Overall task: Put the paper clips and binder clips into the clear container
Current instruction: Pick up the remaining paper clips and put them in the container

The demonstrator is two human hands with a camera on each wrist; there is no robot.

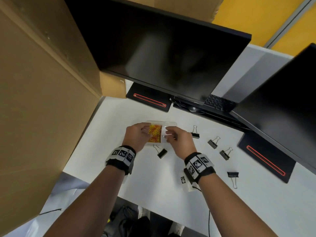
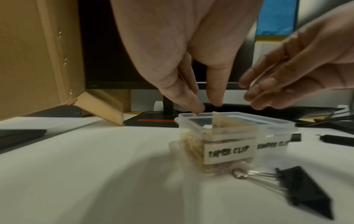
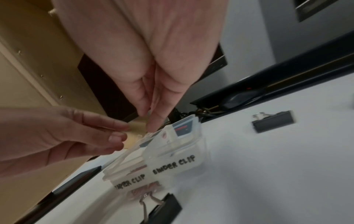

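The clear container (image 1: 169, 124) stands mid-table, labelled "PAPER CLIP" and "BINDER CLIP" on its wall (image 2: 226, 136). Yellow and red paper clips (image 1: 154, 132) fill its left compartment. My left hand (image 1: 147, 129) grips its far left rim with thumb and fingertips (image 2: 199, 108). My right hand (image 1: 168, 134) pinches the clear lid (image 3: 130, 156) at its edge (image 3: 148, 121); the lid looks tilted up. Black binder clips lie loose on the table: one just in front of the container (image 1: 161, 153), several to its right (image 1: 213, 142).
Two dark monitors (image 1: 162, 53) on black bases (image 1: 150, 100) stand behind the container, with a keyboard (image 1: 217, 101) between them. A tall cardboard box (image 1: 42, 82) walls the left side. The white table's near edge (image 1: 153, 199) is close to my body.
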